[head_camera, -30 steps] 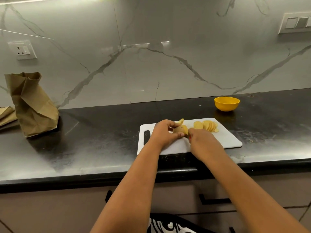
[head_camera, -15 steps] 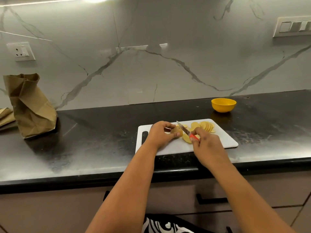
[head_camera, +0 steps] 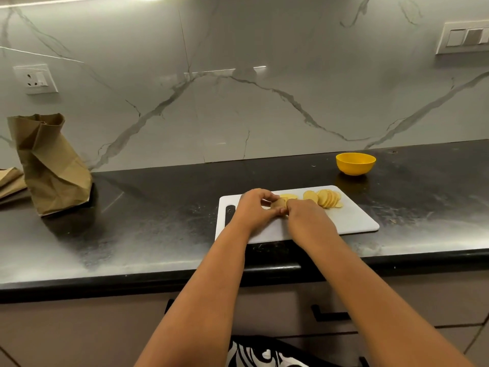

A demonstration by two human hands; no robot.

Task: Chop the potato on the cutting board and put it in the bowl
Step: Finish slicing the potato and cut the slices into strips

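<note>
Gripping the potato [head_camera: 278, 204] on the cutting board [head_camera: 354, 221], left hand [head_camera: 254, 210], right hand [head_camera: 308, 221] curled beside it, grasp hidden

Both my forearms reach forward, my left hand [head_camera: 254, 207] curled with fingers pinched, my right hand [head_camera: 308, 221] knuckles-up and touching it.

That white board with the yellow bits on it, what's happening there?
A person is slicing a potato on a white cutting board at a dark counter. The left hand holds the uncut end while the right hand works right against it; the knife itself is hidden behind that hand. A row of cut slices lies fanned on the board's far side. The yellow bowl beyond the board looks empty; nothing shows inside it.
</note>
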